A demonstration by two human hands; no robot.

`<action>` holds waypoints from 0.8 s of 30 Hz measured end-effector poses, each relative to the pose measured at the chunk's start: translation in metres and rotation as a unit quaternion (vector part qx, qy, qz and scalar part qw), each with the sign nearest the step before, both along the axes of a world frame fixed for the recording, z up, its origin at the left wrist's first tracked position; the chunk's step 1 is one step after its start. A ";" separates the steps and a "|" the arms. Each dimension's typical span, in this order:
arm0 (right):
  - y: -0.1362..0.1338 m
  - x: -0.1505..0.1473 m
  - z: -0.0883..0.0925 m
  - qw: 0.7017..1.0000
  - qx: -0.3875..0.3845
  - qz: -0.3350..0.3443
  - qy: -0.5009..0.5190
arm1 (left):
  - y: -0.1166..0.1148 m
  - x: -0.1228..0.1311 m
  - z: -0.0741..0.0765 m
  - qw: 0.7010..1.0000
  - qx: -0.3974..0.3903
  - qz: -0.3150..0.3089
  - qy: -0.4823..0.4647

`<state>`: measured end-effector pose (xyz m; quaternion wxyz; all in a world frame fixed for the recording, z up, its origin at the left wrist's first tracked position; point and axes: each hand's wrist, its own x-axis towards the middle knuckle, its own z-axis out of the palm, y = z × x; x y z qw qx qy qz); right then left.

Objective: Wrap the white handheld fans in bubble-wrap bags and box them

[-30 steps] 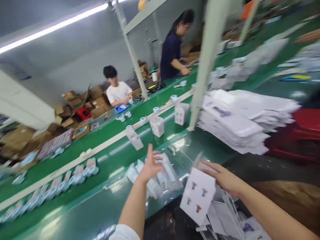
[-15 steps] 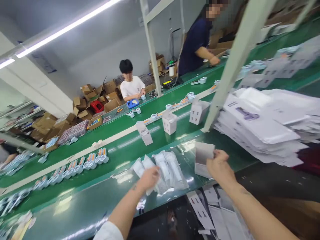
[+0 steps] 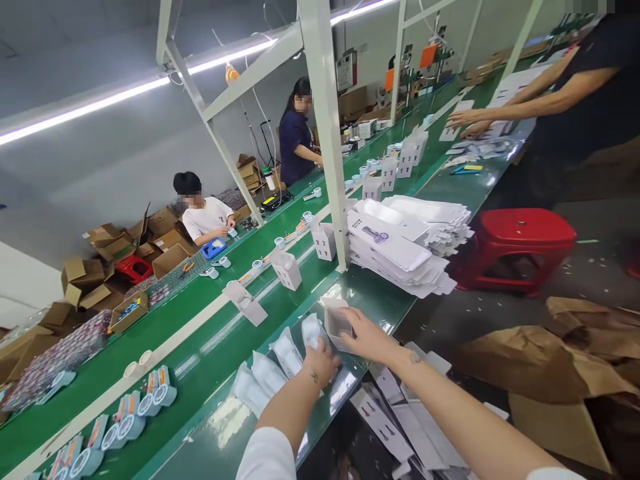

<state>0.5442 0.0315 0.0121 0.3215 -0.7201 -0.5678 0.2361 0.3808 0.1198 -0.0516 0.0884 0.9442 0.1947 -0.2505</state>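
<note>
My left hand [image 3: 320,363] is closed around a plastic-wrapped packet [image 3: 313,327], its pale contents blurred by the film. Several similar wrapped packets [image 3: 267,373] lie side by side to its left on the green bench ledge. With my right hand [image 3: 367,333] I grip a small white carton [image 3: 336,320] whose top is open and faces me. The packet's upper end is close beside the carton, outside it. Fingers on the far side of the carton are partly hidden.
White cartons [image 3: 287,269] stand on the green conveyor [image 3: 200,347], with light-blue round-headed devices [image 3: 131,417] at left. A white post [image 3: 327,147] rises beside stacked flat cartons [image 3: 395,240]. More flat cartons [image 3: 385,420] lie below. A red stool [image 3: 520,240] and co-workers are around.
The view has swung right. My left hand has gone from above the packets to grasping the one nearest the carton. My right hand keeps hold of the carton, now tilted with its opening showing.
</note>
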 end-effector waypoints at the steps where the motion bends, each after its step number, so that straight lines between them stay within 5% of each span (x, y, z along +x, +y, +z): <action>1: 0.000 0.006 -0.001 1.000 0.003 0.025 0.017 | -0.003 0.002 0.000 1.000 -0.010 0.009 -0.006; 8: -0.004 0.032 -0.021 0.997 0.011 0.056 0.056 | -0.004 -0.003 0.017 0.986 -0.100 0.026 -0.129; 15: -0.001 0.022 -0.017 0.998 0.030 0.012 0.061 | 0.025 -0.010 0.072 0.930 -0.079 0.167 -0.318; 17: 0.000 0.021 -0.015 0.997 0.027 0.006 0.075 | 0.035 -0.014 0.099 0.866 -0.097 0.259 -0.416; 21: 0.006 0.017 -0.010 0.993 0.021 0.033 0.109 | 0.040 -0.016 0.168 0.578 -0.273 0.443 -0.629; 24: 0.012 0.009 -0.004 0.988 0.006 0.085 0.127 | 0.029 -0.012 0.206 0.475 -0.380 0.449 -0.654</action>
